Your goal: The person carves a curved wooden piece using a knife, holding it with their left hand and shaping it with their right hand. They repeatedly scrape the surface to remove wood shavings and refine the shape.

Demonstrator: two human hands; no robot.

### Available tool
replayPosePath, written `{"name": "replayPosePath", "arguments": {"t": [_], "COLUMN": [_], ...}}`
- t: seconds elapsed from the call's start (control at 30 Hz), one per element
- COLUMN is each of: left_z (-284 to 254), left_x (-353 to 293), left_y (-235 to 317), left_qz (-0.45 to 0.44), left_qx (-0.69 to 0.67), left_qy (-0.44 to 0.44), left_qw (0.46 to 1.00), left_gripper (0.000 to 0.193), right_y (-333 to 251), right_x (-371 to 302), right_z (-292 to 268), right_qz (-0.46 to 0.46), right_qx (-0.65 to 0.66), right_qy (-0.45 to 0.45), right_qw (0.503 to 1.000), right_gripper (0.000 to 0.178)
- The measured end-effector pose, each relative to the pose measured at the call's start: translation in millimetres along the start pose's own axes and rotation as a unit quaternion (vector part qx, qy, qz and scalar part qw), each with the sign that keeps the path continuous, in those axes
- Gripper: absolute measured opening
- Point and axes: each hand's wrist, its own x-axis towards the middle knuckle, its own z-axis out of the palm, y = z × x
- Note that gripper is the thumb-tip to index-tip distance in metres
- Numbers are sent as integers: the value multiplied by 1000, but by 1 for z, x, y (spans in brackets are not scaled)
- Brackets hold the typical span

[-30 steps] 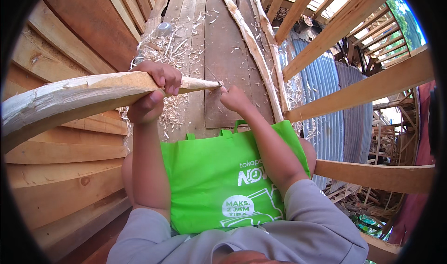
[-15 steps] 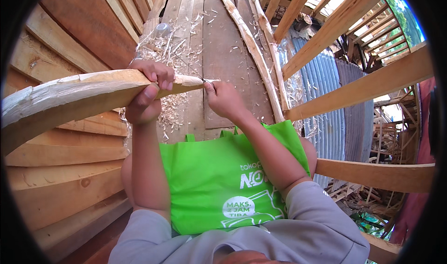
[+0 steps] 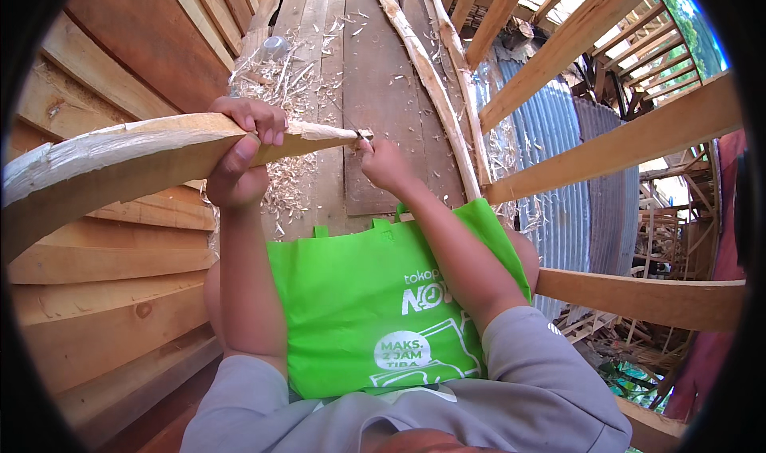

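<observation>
A long, pale, peeled pole [image 3: 120, 146] curves in from the left edge, its narrow end pointing right above my lap. My left hand [image 3: 246, 146] is closed around it, thumb on the near side and fingers over the top. At the narrow tip, my right hand [image 3: 385, 164] is closed on what looks like a knife [image 3: 361, 134], a thin dark blade seen nearly edge-on against the wood. Its handle is hidden in my fist. Across my lap lies a green cloth bag [image 3: 343, 301] with white print, under my right forearm.
Wood shavings [image 3: 279, 185] litter the plank floor [image 3: 375, 62], where a small clear cup [image 3: 274, 47] stands. Two peeled poles [image 3: 423, 66] lie ahead. A plank wall [image 3: 120, 257] rises on my left; wooden rails [image 3: 614, 138] and corrugated metal sheets [image 3: 550, 174] are on my right.
My right hand and the knife have moved slightly right and down, out toward the tip of the pole. My left hand, still gripping, has shifted a little left with the pole.
</observation>
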Motion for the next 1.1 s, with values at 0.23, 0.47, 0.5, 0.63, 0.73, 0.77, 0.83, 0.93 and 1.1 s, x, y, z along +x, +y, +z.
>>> {"name": "replayPosePath", "arguments": {"t": [0.23,0.47,0.5,0.63,0.73,0.77,0.83,0.93,1.1], "left_z": [-3,0,-1,-2,-9,-9,-2,0,0], "left_x": [-4,-3,-3,-2,-6,-7,-4,-3,-3], "left_y": [2,-1,0,1,4,5,2,1,3], "left_qz": [-14,2,-10,-9,-15,-14,-13,-13,-20], "left_qx": [8,-14,18,4,12,14,12,9,24], "left_qy": [-15,12,17,-29,-19,-16,-13,-1,17], "left_qw": [1000,1000,1000,1000,1000,1000,1000,1000,999], "left_gripper": [25,24,22,23,23,23,23,24,25], "right_y": [-8,10,13,7,-33,-41,-3,14,2], "right_x": [1,2,5,1,-8,-12,-5,6,2], "right_z": [-14,-6,-4,-2,-16,-20,-7,-14,-17], "right_qz": [34,-32,-20,39,9,-12,22,35,36], "right_qx": [-64,16,-3,-37,-40,-47,-18,-43,-94], "right_qy": [-78,-7,-11,-38,-48,-49,-26,-66,-25], "right_qw": [994,999,1000,998,998,998,999,996,995], "right_gripper": [42,36,36,36,36,36,36,35,33]}}
